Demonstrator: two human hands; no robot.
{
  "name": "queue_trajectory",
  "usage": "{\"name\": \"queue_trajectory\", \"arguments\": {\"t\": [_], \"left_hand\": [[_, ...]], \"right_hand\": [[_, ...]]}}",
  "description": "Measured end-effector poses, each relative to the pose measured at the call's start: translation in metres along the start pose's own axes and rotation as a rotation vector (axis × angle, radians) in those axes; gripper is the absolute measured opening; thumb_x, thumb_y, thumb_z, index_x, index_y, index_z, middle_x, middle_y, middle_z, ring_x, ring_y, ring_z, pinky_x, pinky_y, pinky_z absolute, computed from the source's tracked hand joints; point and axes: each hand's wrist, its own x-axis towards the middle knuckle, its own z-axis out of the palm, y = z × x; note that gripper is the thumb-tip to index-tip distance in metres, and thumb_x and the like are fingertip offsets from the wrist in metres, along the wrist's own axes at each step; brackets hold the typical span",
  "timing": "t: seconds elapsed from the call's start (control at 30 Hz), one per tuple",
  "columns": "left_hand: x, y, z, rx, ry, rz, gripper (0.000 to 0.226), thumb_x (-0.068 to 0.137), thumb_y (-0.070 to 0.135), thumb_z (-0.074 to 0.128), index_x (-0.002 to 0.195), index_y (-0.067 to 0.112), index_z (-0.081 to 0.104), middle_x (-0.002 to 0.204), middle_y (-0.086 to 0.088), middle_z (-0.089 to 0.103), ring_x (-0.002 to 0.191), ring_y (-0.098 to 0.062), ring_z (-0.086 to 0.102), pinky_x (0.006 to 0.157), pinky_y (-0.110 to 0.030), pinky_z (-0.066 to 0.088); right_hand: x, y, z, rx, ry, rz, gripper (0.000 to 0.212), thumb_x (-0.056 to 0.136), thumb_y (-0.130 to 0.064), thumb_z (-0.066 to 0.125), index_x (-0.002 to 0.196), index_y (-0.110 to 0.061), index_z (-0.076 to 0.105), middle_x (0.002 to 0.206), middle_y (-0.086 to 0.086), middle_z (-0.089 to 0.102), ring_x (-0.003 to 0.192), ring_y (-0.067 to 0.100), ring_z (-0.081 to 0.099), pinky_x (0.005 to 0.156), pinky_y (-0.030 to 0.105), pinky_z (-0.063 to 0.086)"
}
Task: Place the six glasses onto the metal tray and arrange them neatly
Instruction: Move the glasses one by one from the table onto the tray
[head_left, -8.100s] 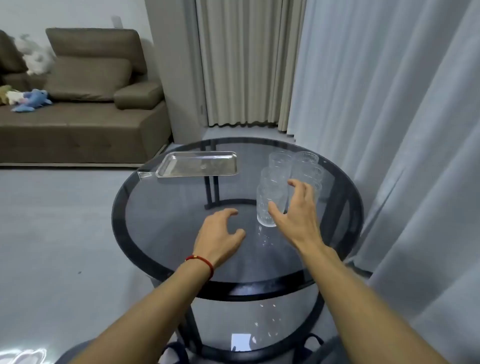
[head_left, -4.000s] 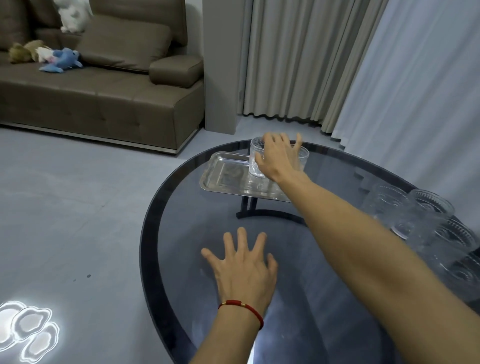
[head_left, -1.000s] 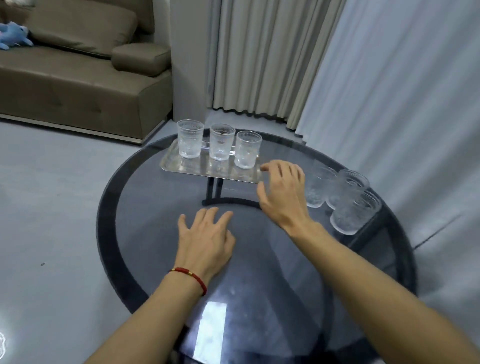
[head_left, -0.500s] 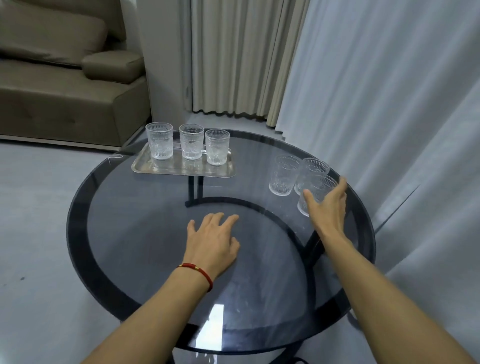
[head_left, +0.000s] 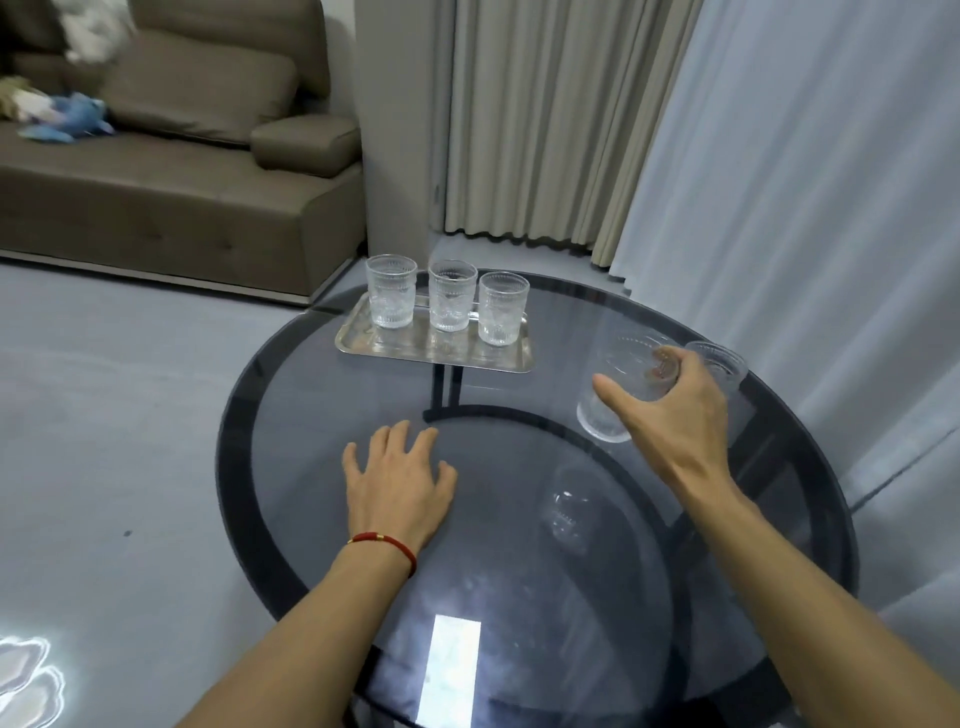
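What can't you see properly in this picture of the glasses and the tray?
- Head view: the right hand covers much of the glass it holds, which is also blurred.
- Behind that hand only part of one more glass shows; whether a sixth is hidden there cannot be told.
- The toys on the sofa are blurred.
- The table's near edge is cut off by the picture's bottom.

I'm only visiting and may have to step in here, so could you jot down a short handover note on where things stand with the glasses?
Left hand: flat on the glass table, empty.
Right hand: wrapped around the fourth glass, which looks lifted and tilted.
Done: three glasses stand upright in a row along the far side of the metal tray.
Left: set the held glass in the tray's near row. Another glass shows behind the right hand; the sixth is hidden.
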Motion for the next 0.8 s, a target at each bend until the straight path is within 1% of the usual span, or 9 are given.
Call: {"name": "queue_trajectory", "arguments": {"t": [0.13, 0.2, 0.27, 0.33, 0.47, 0.57, 0.63, 0.7, 0.8], "left_hand": [[0.000, -0.002, 0.003, -0.007, 0.036, 0.008, 0.048, 0.092, 0.044, 0.040, 0.138, 0.032, 0.046, 0.151, 0.001, 0.040, 0.141, -0.018, 0.029, 0.118, -0.054, 0.012], [0.000, -0.003, 0.003, 0.003, 0.052, 0.012, 0.048, 0.091, 0.045, 0.040, 0.137, 0.033, 0.047, 0.149, 0.002, 0.041, 0.140, -0.018, 0.031, 0.117, -0.054, 0.013], [0.003, -0.002, 0.003, -0.003, 0.057, 0.010, 0.047, 0.091, 0.046, 0.040, 0.136, 0.033, 0.047, 0.148, 0.002, 0.042, 0.139, -0.018, 0.032, 0.117, -0.055, 0.013], [0.002, 0.000, 0.005, -0.001, 0.078, 0.018, 0.046, 0.089, 0.044, 0.042, 0.132, 0.031, 0.051, 0.144, 0.001, 0.046, 0.137, -0.019, 0.036, 0.116, -0.057, 0.016], [0.002, 0.001, 0.009, 0.040, 0.097, 0.025, 0.045, 0.085, 0.040, 0.044, 0.126, 0.027, 0.054, 0.139, -0.002, 0.051, 0.134, -0.024, 0.041, 0.112, -0.061, 0.021], [0.006, 0.001, 0.011, 0.063, 0.089, 0.024, 0.043, 0.084, 0.038, 0.039, 0.122, 0.025, 0.054, 0.137, -0.003, 0.051, 0.134, -0.027, 0.041, 0.110, -0.062, 0.022], [0.003, 0.002, 0.013, 0.077, 0.094, 0.042, 0.042, 0.085, 0.037, 0.037, 0.120, 0.024, 0.056, 0.135, -0.005, 0.052, 0.133, -0.029, 0.042, 0.109, -0.063, 0.023], [0.004, 0.000, 0.014, 0.076, 0.087, 0.038, 0.038, 0.083, 0.037, 0.047, 0.118, 0.024, 0.057, 0.134, -0.008, 0.054, 0.133, -0.031, 0.044, 0.108, -0.065, 0.026], [0.006, -0.002, 0.016, 0.084, 0.060, 0.021, 0.045, 0.079, 0.036, 0.060, 0.122, 0.024, 0.057, 0.137, -0.010, 0.054, 0.135, -0.032, 0.043, 0.109, -0.067, 0.026]], "right_hand": [[0.022, -0.054, 0.059, 0.163, -0.116, 0.025, 0.091, 0.063, -0.062, 0.082, 0.137, -0.019, 0.053, 0.129, -0.002, 0.062, 0.119, 0.019, 0.058, 0.102, 0.038, 0.048], [0.037, -0.079, 0.094, 0.203, -0.160, 0.024, 0.089, 0.063, -0.055, 0.084, 0.137, -0.017, 0.054, 0.129, 0.000, 0.063, 0.119, 0.019, 0.058, 0.101, 0.035, 0.048], [0.051, -0.103, 0.129, 0.230, -0.204, 0.015, 0.085, 0.064, -0.051, 0.085, 0.135, -0.015, 0.055, 0.127, 0.002, 0.063, 0.117, 0.021, 0.058, 0.099, 0.035, 0.049], [0.065, -0.122, 0.162, 0.232, -0.233, 0.007, 0.086, 0.064, -0.049, 0.085, 0.135, -0.012, 0.053, 0.127, 0.004, 0.061, 0.117, 0.022, 0.058, 0.098, 0.039, 0.050], [0.077, -0.144, 0.215, 0.205, -0.316, -0.012, 0.086, 0.067, -0.041, 0.085, 0.138, -0.008, 0.048, 0.134, 0.009, 0.056, 0.121, 0.025, 0.055, 0.097, 0.039, 0.050], [0.081, -0.148, 0.245, 0.122, -0.380, -0.027, 0.079, 0.068, -0.039, 0.085, 0.131, -0.006, 0.050, 0.127, 0.011, 0.057, 0.114, 0.028, 0.057, 0.094, 0.042, 0.052], [0.080, -0.151, 0.258, 0.088, -0.398, -0.008, 0.078, 0.069, -0.042, 0.086, 0.127, -0.005, 0.050, 0.122, 0.010, 0.057, 0.107, 0.029, 0.059, 0.089, 0.044, 0.054], [0.079, -0.152, 0.271, 0.064, -0.406, -0.013, 0.078, 0.069, -0.046, 0.085, 0.125, -0.004, 0.051, 0.121, 0.012, 0.057, 0.106, 0.031, 0.059, 0.087, 0.045, 0.054], [0.075, -0.156, 0.281, 0.068, -0.417, -0.018, 0.084, 0.072, -0.047, 0.083, 0.132, -0.001, 0.046, 0.127, 0.014, 0.053, 0.112, 0.033, 0.058, 0.090, 0.046, 0.053]]}}
